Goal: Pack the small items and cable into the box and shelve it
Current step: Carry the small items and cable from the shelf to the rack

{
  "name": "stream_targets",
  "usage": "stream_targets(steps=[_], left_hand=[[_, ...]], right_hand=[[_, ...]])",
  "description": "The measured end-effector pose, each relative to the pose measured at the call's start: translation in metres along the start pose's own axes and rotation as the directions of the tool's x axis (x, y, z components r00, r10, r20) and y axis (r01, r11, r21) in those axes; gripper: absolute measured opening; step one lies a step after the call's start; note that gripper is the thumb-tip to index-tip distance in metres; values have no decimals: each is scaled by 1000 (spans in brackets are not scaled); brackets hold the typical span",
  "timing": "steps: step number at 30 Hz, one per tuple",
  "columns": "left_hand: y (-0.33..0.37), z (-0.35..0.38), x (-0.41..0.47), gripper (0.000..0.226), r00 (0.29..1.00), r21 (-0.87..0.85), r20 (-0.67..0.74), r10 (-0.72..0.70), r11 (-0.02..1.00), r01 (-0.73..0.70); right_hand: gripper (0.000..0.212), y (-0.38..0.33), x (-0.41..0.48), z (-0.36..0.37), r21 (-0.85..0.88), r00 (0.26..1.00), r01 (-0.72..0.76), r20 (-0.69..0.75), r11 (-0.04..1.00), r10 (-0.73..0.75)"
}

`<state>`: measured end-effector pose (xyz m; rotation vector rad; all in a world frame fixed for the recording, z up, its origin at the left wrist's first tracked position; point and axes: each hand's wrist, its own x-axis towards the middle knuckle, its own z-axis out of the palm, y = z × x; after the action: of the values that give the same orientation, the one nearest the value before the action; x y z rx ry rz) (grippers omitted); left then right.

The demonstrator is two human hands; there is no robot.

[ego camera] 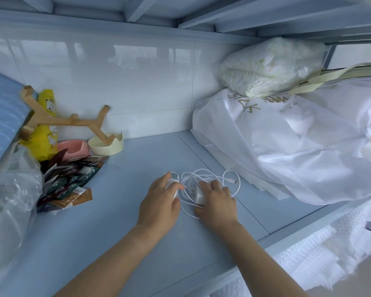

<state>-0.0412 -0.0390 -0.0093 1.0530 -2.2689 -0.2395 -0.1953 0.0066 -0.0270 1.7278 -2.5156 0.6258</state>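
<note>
Taking the cable (204, 174) as my mark on the shelf (107, 221): well to its left lay a heap of sachets (69, 185), which I judged no part of this step. Just left of the cable my left hand (159, 204) was down on the shelf, its fingers (166, 179) curled over a small white item (175, 193) and gripping it. A second little rounded thing (174, 174) peeped out just beyond them, too hidden to name. The cable itself lay as a loose coil between and beyond my two hands. Its loops spread away from me, and its long run stretched rightward to the connector (236, 181) at the coil's right edge. At the near side of the coil sat the white charger block (199, 197), prongs turned toward the left hand. My right hand (219, 204) was clamped over the block, fingers (214, 186) bent round its top, with strands of the cable running under the palm. So the right hand was the nearer to the cable, touching it, and I reckoned the gathering would fall to that hand, drawing the loops in from the far right. Well right of the cable slumped a white bag (287, 151). No box was in view.
</note>
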Motion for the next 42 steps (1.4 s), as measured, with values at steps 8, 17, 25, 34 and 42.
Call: stream_targets(steps=[8,17,25,34,42], left_hand=[[16,2,-8,37,991,-36,37,126,992,-124],[88,19,-12,39,984,-124,35,174,978,-169],[218,56,-46,40,948,-258,32,317,919,-298],[398,111,-102,37,847,-426,78,525,786,-448],[572,165,-186,47,688,-629,55,724,560,-540]], right_hand=[[51,9,-18,-16,59,1000,-26,2,998,25],[57,61,-66,-53,153,989,-55,-127,987,74],[61,167,-154,-113,160,938,-155,-287,975,196],[58,304,-284,-197,109,827,-387,-397,915,398],[55,411,-447,-279,111,614,-644,-516,757,598]])
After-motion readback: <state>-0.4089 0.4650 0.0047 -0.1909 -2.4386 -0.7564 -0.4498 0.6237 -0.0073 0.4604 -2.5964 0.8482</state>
